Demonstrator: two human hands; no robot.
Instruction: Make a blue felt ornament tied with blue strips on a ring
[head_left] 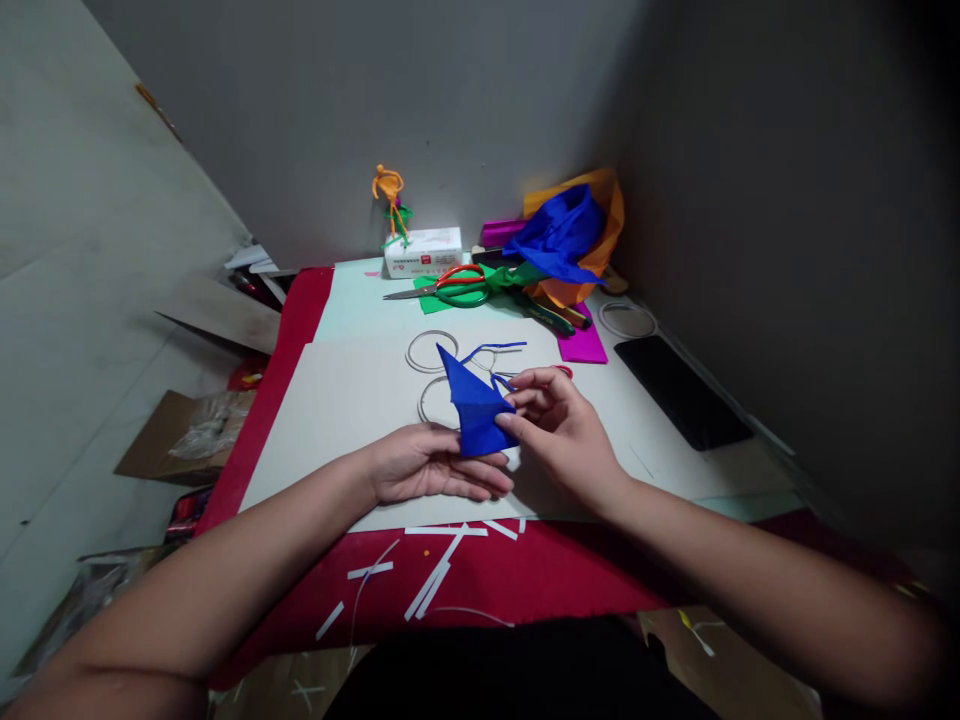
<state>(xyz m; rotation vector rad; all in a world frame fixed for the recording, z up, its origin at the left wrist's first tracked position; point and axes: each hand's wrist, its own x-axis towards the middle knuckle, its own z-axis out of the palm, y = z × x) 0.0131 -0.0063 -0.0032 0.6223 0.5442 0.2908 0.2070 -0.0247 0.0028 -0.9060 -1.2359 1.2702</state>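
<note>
A folded, pointed piece of blue crepe paper [477,410] is pinched between the thumb and fingers of my right hand [566,432]. Under its lower edge lies my left hand [435,465], palm up, with fingers stretched out; its thumb is partly covered by the paper. Just beyond the paper are thin wire pieces with blue wrapping [495,347], partly hidden by my right hand. Two wire rings rest there too: the farther ring [407,355] shows more fully, while the nearer ring [421,402] is half behind the blue paper.
Scissors [459,285], pliers [551,315] and crumpled blue and orange paper [562,235] lie at the back. An orange wire figure [388,190] stands on a white box [427,252]. A black phone [682,390] is at right. White paper strips [431,590] litter the red cloth [495,560].
</note>
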